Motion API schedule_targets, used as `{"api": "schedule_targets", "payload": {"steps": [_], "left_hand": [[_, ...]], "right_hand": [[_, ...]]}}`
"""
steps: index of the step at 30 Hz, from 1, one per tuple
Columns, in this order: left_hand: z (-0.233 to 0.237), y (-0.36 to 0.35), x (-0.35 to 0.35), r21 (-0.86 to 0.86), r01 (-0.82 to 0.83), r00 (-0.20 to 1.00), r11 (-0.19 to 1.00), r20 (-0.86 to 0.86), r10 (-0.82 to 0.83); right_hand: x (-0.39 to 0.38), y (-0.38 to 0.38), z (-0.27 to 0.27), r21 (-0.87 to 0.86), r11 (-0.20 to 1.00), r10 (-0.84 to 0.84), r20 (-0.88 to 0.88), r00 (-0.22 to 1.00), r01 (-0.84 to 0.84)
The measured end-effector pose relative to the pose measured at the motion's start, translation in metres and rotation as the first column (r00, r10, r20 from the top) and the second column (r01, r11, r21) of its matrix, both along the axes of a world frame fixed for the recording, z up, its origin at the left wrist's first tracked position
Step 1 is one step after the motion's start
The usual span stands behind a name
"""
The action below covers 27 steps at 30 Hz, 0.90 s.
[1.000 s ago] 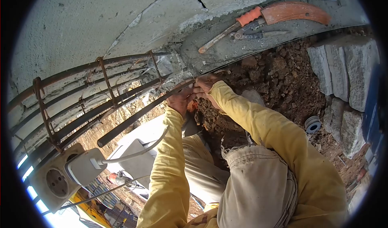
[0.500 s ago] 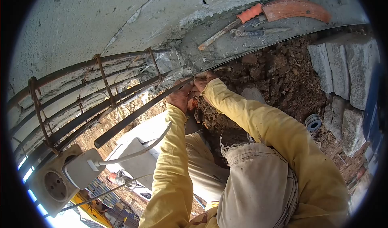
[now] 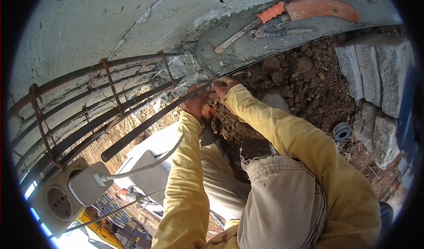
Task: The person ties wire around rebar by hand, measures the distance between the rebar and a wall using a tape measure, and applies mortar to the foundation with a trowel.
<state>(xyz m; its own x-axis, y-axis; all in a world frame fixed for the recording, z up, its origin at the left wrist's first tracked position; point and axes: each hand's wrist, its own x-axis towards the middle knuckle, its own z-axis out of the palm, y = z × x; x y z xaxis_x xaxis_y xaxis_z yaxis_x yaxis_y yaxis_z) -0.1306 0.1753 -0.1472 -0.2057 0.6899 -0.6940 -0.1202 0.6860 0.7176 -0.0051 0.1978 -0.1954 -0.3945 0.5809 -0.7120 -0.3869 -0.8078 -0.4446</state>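
Observation:
A dark steel bar runs from the lower left up to both hands near the middle of the view. My left hand is closed around its upper end from below. Close against it, my right hand is also closed at the bar's tip, beside the concrete edge; what its fingers pinch is too small to make out. Just to the left lies a cage of long bars with bent ties.
A red-handled machete and pliers lie on the concrete ledge. At the lower left hangs a socket block with a white plug. Stone blocks and a grey spool are on the right, beside soil.
The view has shifted slightly. Both hands stay at the bar's upper end, with only a small change in the fingers.

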Motion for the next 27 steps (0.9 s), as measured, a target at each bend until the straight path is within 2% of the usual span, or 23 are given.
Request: {"api": "schedule_targets", "payload": {"steps": [1,4,6,8,10,11,13,14,16,19,20,21,22,23,26,27], "left_hand": [[-0.005,-0.002,-0.003,0.013,-0.013,0.999,1.000,0.030,0.013],[0.001,0.003,-0.002,0.015,-0.016,0.995,1.000,0.095,0.015],[0.002,0.006,-0.005,-0.008,0.018,0.995,1.000,0.101,-0.017],[-0.007,0.006,-0.012,-0.038,0.065,0.995,0.997,0.080,-0.062],[-0.014,0.007,-0.021,-0.038,0.016,0.976,0.999,0.216,-0.007],[-0.018,0.006,-0.024,-0.039,-0.008,0.959,0.999,0.282,0.018],[-0.027,0.004,-0.025,0.035,0.070,0.985,0.997,0.156,-0.074],[-0.028,0.005,-0.025,0.071,0.114,0.989,0.991,0.089,-0.120],[-0.024,0.007,-0.026,0.068,0.129,0.985,0.989,0.108,-0.136],[-0.014,0.010,-0.022,0.089,0.126,0.982,0.988,0.133,-0.137],[-0.013,0.010,-0.020,0.095,0.118,0.981,0.988,0.140,-0.131],[-0.017,0.010,-0.025,0.043,0.054,0.965,0.998,0.256,-0.063],[-0.019,0.009,-0.026,0.026,0.047,0.969,0.999,0.243,-0.052],[-0.015,0.009,-0.024,0.005,0.044,0.972,0.999,0.231,-0.044],[-0.004,0.010,-0.023,-0.088,0.109,0.982,0.990,0.163,-0.094],[-0.004,0.012,-0.025,-0.102,0.126,0.979,0.987,0.170,-0.108]], "right_hand": [[0.000,0.002,0.001,-0.005,1.000,0.019,0.032,0.999,-0.019],[0.007,0.006,0.003,-0.083,0.994,-0.087,-0.219,0.972,0.071],[0.009,0.007,-0.013,-0.066,0.996,0.030,-0.296,0.955,-0.052],[0.005,0.014,-0.022,-0.123,0.978,0.142,-0.210,0.967,-0.170],[-0.008,0.023,-0.019,-0.274,0.929,0.265,0.026,0.964,-0.248],[-0.012,0.025,-0.017,-0.302,0.921,0.271,0.034,0.962,-0.248],[-0.016,0.029,-0.011,-0.355,0.902,0.280,0.050,0.959,-0.245],[-0.013,0.029,-0.003,-0.348,0.913,0.241,0.038,0.970,-0.213],[-0.002,0.026,0.018,-0.331,0.932,0.161,0.013,0.987,-0.147],[-0.002,0.023,0.017,-0.293,0.951,0.105,0.008,0.994,-0.098],[0.000,0.020,0.015,-0.231,0.969,0.088,-0.009,0.996,-0.087],[0.004,0.016,0.013,-0.171,0.983,0.070,-0.029,0.997,-0.074],[0.007,0.011,0.011,-0.113,0.992,0.050,-0.050,0.998,-0.055],[0.001,0.010,0.027,-0.118,0.989,-0.086,0.016,0.996,0.087],[-0.003,0.000,-0.023,-0.045,0.999,-0.026,-0.258,0.966,0.015],[-0.005,0.000,-0.033,-0.055,0.998,-0.018,-0.268,0.963,0.003]]}}
